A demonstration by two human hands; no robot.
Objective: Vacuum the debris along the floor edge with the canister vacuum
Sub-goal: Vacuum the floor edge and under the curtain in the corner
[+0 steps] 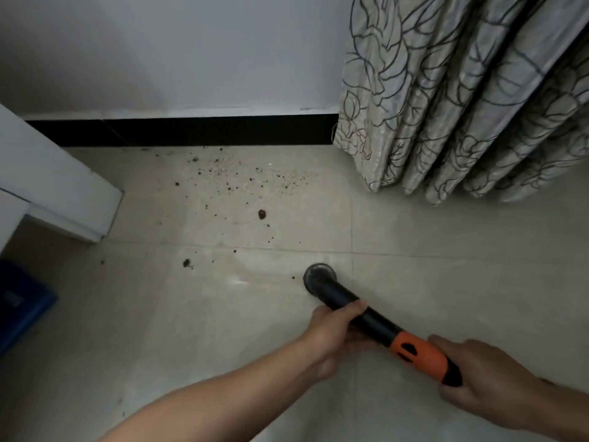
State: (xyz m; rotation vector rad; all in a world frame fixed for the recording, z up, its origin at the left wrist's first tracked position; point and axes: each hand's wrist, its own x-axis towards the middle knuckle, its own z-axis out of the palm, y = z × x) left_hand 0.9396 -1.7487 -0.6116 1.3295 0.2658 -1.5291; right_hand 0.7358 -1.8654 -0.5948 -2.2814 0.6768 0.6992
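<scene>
A person leans over a pale tiled floor (446,282), holding a vacuum wand (379,325) in both hands. The wand is a black tube with an orange grip. Its long axis runs from the lower right of the frame up toward the centre and ends in a round nozzle (319,277). The nozzle is at the tile, touching or just above; I cannot tell which. The left hand (331,333) wraps its fingers round the black tube just behind the nozzle. The right hand (478,374) curls round the back end of the orange grip at lower right. The left hand is the nearer one to the dirt.

The debris (242,180) is dark crumbs and a few bigger clods, lying above and left of the nozzle. It is thickest near the black baseboard (191,132) across the upper centre and thins out toward the nozzle. One speck sits just left of the nozzle. The next push, I judge, follows the wand's own line, up and left.

A patterned curtain (462,106) hangs at upper right, its hem near the right end of the crumbs, so suction might catch it. A white cabinet (57,180) juts in at the left, and a blue thing (19,301) sits at lower left. The canister is not in view.
</scene>
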